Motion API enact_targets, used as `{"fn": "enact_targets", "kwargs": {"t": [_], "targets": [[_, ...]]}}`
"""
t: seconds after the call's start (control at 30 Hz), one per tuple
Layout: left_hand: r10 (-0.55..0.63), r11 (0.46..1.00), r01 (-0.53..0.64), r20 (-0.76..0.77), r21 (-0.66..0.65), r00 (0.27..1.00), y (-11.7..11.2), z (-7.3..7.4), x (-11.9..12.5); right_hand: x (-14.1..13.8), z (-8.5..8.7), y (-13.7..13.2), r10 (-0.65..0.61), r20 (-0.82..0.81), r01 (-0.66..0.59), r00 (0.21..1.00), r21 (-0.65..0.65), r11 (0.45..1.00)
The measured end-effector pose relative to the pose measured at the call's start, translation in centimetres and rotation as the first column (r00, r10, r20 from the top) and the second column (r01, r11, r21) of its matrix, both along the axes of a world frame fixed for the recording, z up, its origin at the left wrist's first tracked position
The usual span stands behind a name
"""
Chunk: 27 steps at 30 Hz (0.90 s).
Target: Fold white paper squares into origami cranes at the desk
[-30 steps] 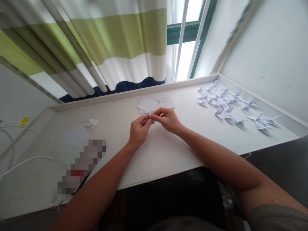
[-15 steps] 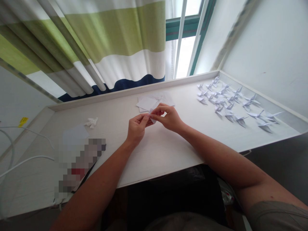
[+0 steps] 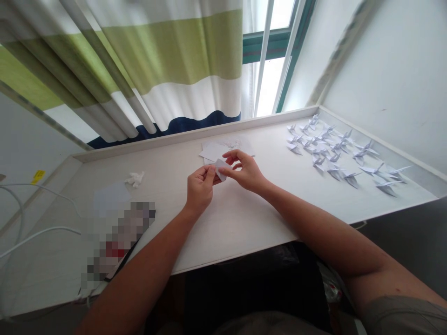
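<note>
Above the middle of the table, a small piece of folded white paper [image 3: 220, 164] is between my two hands. My left hand [image 3: 200, 186] pinches its left side, thumb in front and fingers behind. On the paper's right side lies the thumb of my right hand [image 3: 246, 172]; that index finger is raised and apart from it. Fingers partly hide the paper, so its exact folds cannot be made out. Just behind my hands lie flat white paper sheets [image 3: 211, 151], one with a dark printed pattern.
Several folded paper cranes [image 3: 335, 156] stand in rows at the right of the table [image 3: 237, 223]. To the left are a crumpled white tissue [image 3: 134, 179], a pale sheet [image 3: 110, 197], a blurred-out dark-edged object [image 3: 122, 242] and white cables [image 3: 45, 232]. A curtain [image 3: 167, 60] hangs behind.
My right index finger has lifted away from the thumb, and more of the folded paper's face shows. My left hand keeps its pinch. The view has shifted slightly.
</note>
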State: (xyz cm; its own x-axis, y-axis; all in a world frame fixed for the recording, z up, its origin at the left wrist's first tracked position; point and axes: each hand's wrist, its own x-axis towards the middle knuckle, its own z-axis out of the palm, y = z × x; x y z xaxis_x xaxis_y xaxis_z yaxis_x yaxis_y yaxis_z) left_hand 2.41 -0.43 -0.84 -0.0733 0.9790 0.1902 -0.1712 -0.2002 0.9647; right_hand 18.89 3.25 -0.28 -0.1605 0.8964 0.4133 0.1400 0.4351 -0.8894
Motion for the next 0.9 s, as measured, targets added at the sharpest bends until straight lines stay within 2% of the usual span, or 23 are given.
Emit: {"fn": "enact_targets", "kwargs": {"t": [0.13,0.4,0.73,0.9], "targets": [[-0.011,1.000,0.012,-0.045,0.027,0.999,-0.09,0.08,-0.11,-0.18,0.00,-0.15,0.075,-0.044,-0.076,0.996,-0.026,0.997],[-0.188,0.982,0.188,-0.064,-0.004,0.980,-0.37,0.74,-0.18,0.01,-0.08,0.01,0.138,-0.254,-0.194,0.957,-0.209,0.959],[-0.162,0.987,0.159,-0.089,-0.033,0.983,-0.21,0.39,-0.25,-0.09,-0.04,0.02,0.221,-0.308,-0.298,0.925,-0.228,0.927],[-0.135,0.991,0.132,-0.124,-0.037,0.983,-0.42,0.51,-0.18,0.22,0.28,-0.19,0.271,-0.225,-0.315,0.936,-0.192,0.929]]}}
